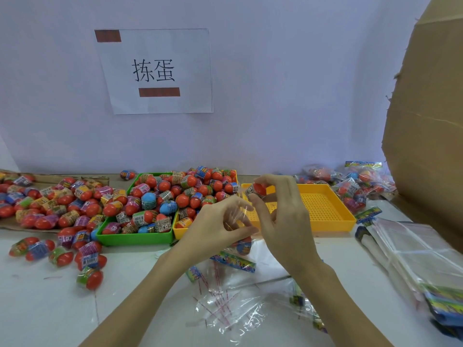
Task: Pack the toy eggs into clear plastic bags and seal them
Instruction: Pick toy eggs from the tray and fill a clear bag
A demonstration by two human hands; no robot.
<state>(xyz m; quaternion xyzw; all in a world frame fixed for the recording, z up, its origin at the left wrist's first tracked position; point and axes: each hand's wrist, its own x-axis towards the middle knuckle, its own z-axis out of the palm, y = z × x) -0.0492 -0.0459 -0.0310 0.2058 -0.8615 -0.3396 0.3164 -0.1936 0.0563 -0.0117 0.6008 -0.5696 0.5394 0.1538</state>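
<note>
Loose bags [226,309] lie before both hands; right hand [280,216] pinches egg [256,190]

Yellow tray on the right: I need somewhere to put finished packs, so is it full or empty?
Empty as far as visible: the yellow tray shows bare perforated floor; the right hand hides its left part.

Glossy plastic toy eggs [150,200]; crinkled clear film bags [233,311]; perforated matt plastic yellow tray [323,204]; rough torn cardboard [426,136]; smooth white counter [50,309].
</note>
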